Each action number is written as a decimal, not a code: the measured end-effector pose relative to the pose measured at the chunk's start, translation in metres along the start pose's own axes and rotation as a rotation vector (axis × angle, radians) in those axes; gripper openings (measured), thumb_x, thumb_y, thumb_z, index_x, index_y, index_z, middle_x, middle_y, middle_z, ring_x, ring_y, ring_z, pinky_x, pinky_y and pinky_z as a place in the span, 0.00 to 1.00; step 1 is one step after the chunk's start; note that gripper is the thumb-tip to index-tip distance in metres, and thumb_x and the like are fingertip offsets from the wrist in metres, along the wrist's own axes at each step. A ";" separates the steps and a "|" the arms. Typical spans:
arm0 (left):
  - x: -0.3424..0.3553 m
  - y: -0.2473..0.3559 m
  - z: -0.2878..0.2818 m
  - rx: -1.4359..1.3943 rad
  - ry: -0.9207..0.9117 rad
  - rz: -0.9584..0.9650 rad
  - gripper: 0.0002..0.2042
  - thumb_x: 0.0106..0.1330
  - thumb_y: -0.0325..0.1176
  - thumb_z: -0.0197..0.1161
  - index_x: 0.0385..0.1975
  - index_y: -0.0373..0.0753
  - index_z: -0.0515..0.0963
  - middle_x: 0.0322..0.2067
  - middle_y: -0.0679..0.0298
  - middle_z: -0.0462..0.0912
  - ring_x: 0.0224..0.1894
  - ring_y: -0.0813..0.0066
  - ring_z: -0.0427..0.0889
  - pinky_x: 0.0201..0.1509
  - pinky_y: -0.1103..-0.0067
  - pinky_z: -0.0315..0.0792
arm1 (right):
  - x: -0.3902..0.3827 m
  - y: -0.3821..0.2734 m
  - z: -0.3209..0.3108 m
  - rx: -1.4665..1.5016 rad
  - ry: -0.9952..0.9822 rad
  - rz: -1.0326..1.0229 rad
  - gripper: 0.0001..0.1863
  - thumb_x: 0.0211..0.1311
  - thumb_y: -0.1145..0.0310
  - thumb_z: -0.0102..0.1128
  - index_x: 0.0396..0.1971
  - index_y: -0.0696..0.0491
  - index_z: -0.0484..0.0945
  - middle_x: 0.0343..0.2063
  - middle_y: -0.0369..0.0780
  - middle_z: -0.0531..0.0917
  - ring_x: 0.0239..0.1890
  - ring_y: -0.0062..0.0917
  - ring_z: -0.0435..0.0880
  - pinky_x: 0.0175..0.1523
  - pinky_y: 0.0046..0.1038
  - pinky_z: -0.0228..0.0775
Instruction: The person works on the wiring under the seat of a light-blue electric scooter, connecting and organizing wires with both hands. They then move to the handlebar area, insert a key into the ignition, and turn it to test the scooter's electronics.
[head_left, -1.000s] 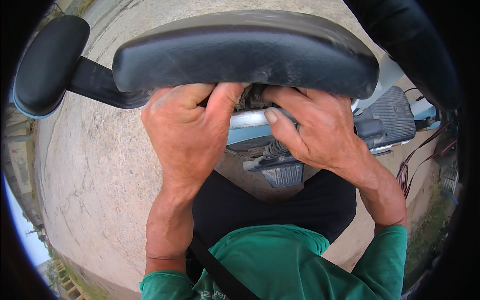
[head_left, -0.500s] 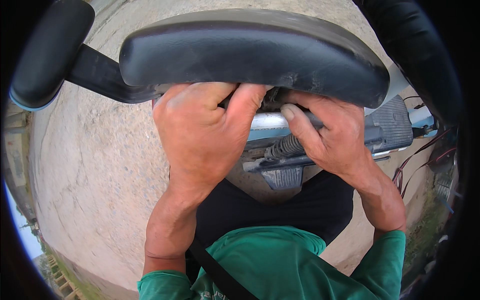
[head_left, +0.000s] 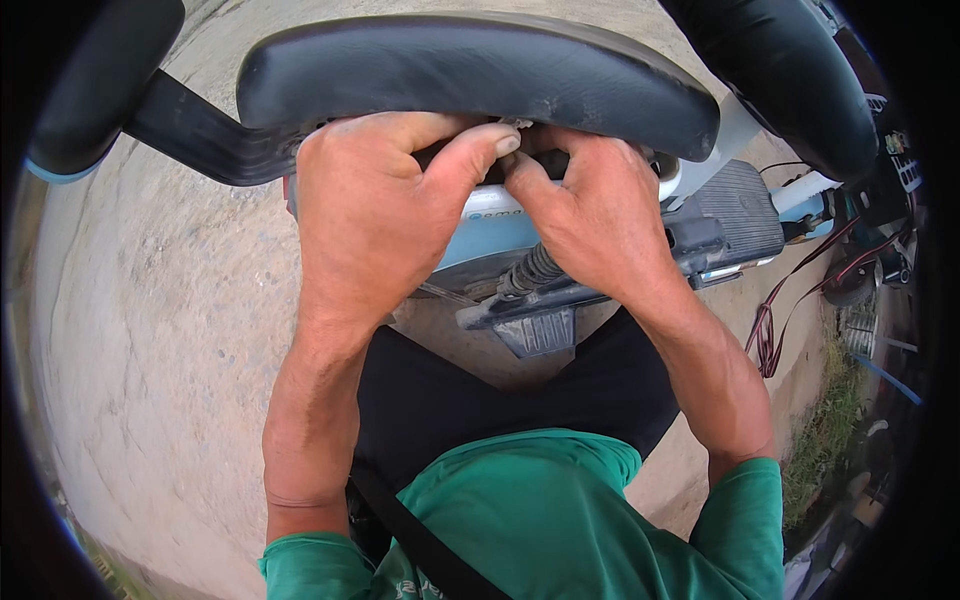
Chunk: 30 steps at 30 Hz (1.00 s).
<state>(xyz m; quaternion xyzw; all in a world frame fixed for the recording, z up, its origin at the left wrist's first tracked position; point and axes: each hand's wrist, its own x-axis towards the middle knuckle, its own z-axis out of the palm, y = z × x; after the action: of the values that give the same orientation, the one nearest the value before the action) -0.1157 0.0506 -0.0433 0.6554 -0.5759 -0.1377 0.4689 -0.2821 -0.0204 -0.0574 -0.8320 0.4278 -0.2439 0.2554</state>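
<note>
The long black padded seat (head_left: pixel 470 70) of a light blue electric scooter lies across in front of me. My left hand (head_left: pixel 365 205) is closed at its lower near edge, its fingers hidden beneath the padding. My right hand (head_left: pixel 600 200) is curled under the same edge, farther right. Both thumb tips almost meet at a small pale scrap (head_left: pixel 518 124) at the seat's underside. Which fingers grip it, and what it is, I cannot make out. Below my hands show the blue frame (head_left: pixel 490 235) and a black shock absorber spring (head_left: pixel 530 272).
A black backrest (head_left: pixel 100 80) on a bracket stands at the left. Another black padded seat (head_left: pixel 785 70) is at upper right. The ribbed footboard (head_left: pixel 735 215) and a black foot peg (head_left: pixel 535 333) jut out nearby. Dark red straps (head_left: pixel 775 320) hang at the right above concrete ground (head_left: pixel 170 320).
Both hands have shifted up and left in the view, with the seat also higher. My thumbs have come closer together, and a pale scrap now shows between them.
</note>
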 end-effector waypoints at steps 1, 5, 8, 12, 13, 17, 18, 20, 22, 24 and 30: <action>0.000 -0.002 -0.002 -0.045 -0.033 -0.006 0.09 0.67 0.29 0.76 0.40 0.30 0.92 0.28 0.61 0.92 0.30 0.85 0.85 0.34 0.81 0.77 | 0.000 0.003 0.001 -0.008 0.032 -0.012 0.18 0.68 0.61 0.62 0.42 0.61 0.90 0.32 0.52 0.91 0.36 0.45 0.91 0.49 0.44 0.81; 0.001 -0.019 -0.011 -0.045 -0.089 0.099 0.09 0.68 0.27 0.74 0.44 0.32 0.92 0.33 0.59 0.95 0.33 0.85 0.87 0.38 0.82 0.79 | 0.002 0.005 0.004 -0.027 0.063 -0.036 0.17 0.65 0.63 0.62 0.38 0.62 0.90 0.29 0.53 0.89 0.35 0.50 0.90 0.49 0.49 0.81; 0.002 -0.013 -0.010 0.108 -0.040 0.134 0.08 0.68 0.28 0.74 0.43 0.34 0.93 0.30 0.58 0.94 0.30 0.82 0.87 0.37 0.80 0.79 | 0.001 0.006 0.002 -0.040 0.044 -0.044 0.17 0.68 0.63 0.61 0.40 0.62 0.89 0.31 0.54 0.89 0.36 0.51 0.90 0.50 0.50 0.82; 0.001 -0.017 -0.006 0.303 0.117 0.221 0.06 0.68 0.32 0.74 0.36 0.37 0.92 0.26 0.56 0.90 0.27 0.69 0.87 0.34 0.73 0.78 | 0.002 0.010 -0.002 -0.073 0.023 -0.093 0.17 0.69 0.63 0.60 0.40 0.63 0.90 0.31 0.54 0.89 0.36 0.50 0.90 0.50 0.50 0.82; 0.004 -0.023 -0.008 0.328 0.159 0.228 0.06 0.68 0.34 0.74 0.33 0.39 0.92 0.26 0.56 0.89 0.28 0.62 0.88 0.35 0.69 0.79 | 0.003 0.010 -0.003 -0.082 0.001 -0.077 0.18 0.71 0.62 0.60 0.42 0.63 0.89 0.31 0.55 0.89 0.37 0.50 0.90 0.50 0.48 0.81; 0.006 -0.030 -0.003 0.377 0.251 0.299 0.09 0.67 0.38 0.74 0.28 0.41 0.91 0.24 0.57 0.88 0.28 0.54 0.87 0.34 0.64 0.79 | 0.003 0.008 -0.005 -0.110 -0.048 -0.033 0.19 0.72 0.62 0.61 0.44 0.64 0.88 0.28 0.55 0.87 0.34 0.47 0.89 0.47 0.45 0.78; 0.006 -0.029 -0.004 0.377 0.249 0.290 0.09 0.67 0.38 0.74 0.28 0.41 0.91 0.24 0.57 0.88 0.28 0.54 0.87 0.34 0.64 0.79 | 0.002 0.007 -0.006 -0.117 -0.047 -0.028 0.19 0.72 0.62 0.61 0.44 0.64 0.88 0.27 0.55 0.86 0.32 0.47 0.88 0.46 0.45 0.78; 0.006 -0.027 -0.006 0.374 0.242 0.271 0.10 0.68 0.38 0.74 0.27 0.41 0.91 0.24 0.57 0.87 0.28 0.54 0.87 0.34 0.64 0.79 | 0.003 0.004 -0.007 -0.104 -0.041 -0.011 0.18 0.69 0.62 0.62 0.43 0.64 0.88 0.25 0.54 0.86 0.30 0.46 0.88 0.45 0.45 0.78; 0.006 -0.028 -0.006 0.372 0.245 0.272 0.10 0.68 0.38 0.74 0.27 0.40 0.91 0.23 0.57 0.87 0.28 0.54 0.87 0.34 0.64 0.78 | 0.002 0.003 -0.007 -0.091 -0.043 0.001 0.18 0.67 0.63 0.62 0.42 0.64 0.87 0.25 0.54 0.85 0.29 0.45 0.87 0.44 0.44 0.78; 0.008 -0.028 -0.006 0.358 0.238 0.245 0.11 0.68 0.38 0.74 0.27 0.40 0.90 0.23 0.56 0.87 0.28 0.54 0.87 0.34 0.63 0.78 | 0.002 0.004 -0.007 -0.081 -0.052 0.006 0.17 0.65 0.64 0.62 0.41 0.64 0.87 0.25 0.54 0.85 0.28 0.45 0.86 0.44 0.44 0.78; 0.008 -0.029 -0.006 0.354 0.250 0.265 0.11 0.68 0.38 0.74 0.26 0.39 0.90 0.23 0.56 0.87 0.29 0.53 0.87 0.35 0.64 0.77 | 0.000 0.013 0.004 -0.118 0.129 -0.171 0.17 0.61 0.63 0.60 0.29 0.64 0.88 0.20 0.52 0.85 0.24 0.46 0.87 0.37 0.46 0.82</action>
<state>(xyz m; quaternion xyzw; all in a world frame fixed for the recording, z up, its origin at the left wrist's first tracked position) -0.0913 0.0434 -0.0601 0.6580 -0.6095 0.1102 0.4283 -0.2871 -0.0257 -0.0684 -0.8617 0.3843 -0.2921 0.1560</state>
